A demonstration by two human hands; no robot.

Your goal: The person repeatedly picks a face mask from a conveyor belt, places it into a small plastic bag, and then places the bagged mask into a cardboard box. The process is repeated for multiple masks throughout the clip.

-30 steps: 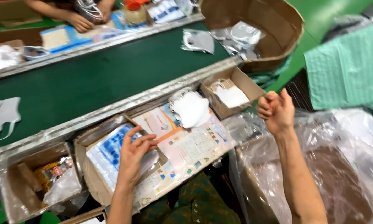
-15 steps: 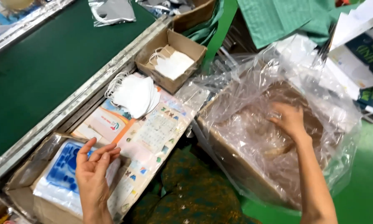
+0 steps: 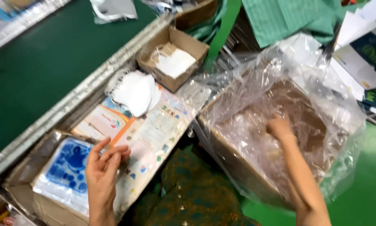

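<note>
1. Down inside the large cardboard box lined with clear plastic [image 3: 322,138], the right hand [image 3: 280,125] is now seen, sunk lower than half a second ago, when it lay nearer the top of the crumpled liner.
2. The right fingers are hidden by the film and blurred, so it cannot be told whether they are spread or closed on something.
3. At the lower left, the left hand [image 3: 104,163] is held over the edge of the stack of blue-printed clear bags [image 3: 64,167], which lies in a low cardboard tray [image 3: 41,207]. Its fingers are loosely curved and a little apart, the tips touching the printed instruction sheet [image 3: 154,134] just beside the stack; nothing is pinched.
4. Compared with the earlier picture, the left hand is kept at nearly the same place, but its fingers are bent more.
5. A pile of white face masks [image 3: 133,92] is lying on the sheet, close to the metal edge of the green conveyor belt [image 3: 41,62].
6. A small open carton [image 3: 173,56] with more white masks is standing just behind the pile.
7. The view is shifted to the right since one second ago, so less of the belt is shown.
8. Green cloth [image 3: 288,19] is lying behind the large box.
</note>
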